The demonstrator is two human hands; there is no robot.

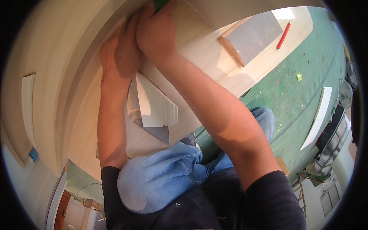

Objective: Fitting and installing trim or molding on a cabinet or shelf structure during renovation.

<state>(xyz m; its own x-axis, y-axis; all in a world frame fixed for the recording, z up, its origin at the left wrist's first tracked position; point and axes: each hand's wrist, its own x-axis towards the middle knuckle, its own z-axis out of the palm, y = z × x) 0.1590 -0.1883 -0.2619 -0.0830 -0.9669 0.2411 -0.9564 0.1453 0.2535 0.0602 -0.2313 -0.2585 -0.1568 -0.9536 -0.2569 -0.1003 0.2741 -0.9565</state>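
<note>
Far ahead, at the top of the head view, my two hands lie close together in the inner corner of a pale, curved wooden panel [73, 73]. My right hand [155, 36] is closed around a green object [160, 4], mostly cut off by the picture's edge, so its kind is unclear. Just left of it and partly behind it, my left hand [120, 53] reaches the same corner, its fingertips hidden. Between my forearms, white moulding offcuts [155, 105] with stepped profiles sit on the pale board [188, 99], nearest to my left wrist.
A grey panel with a wooden edge [253, 36] and a red pencil [284, 35] lie on the board to the right. On the green floor [283, 99] is a white strip [317, 117]. A narrow strip [28, 107] and a blue block [33, 154] are at the left.
</note>
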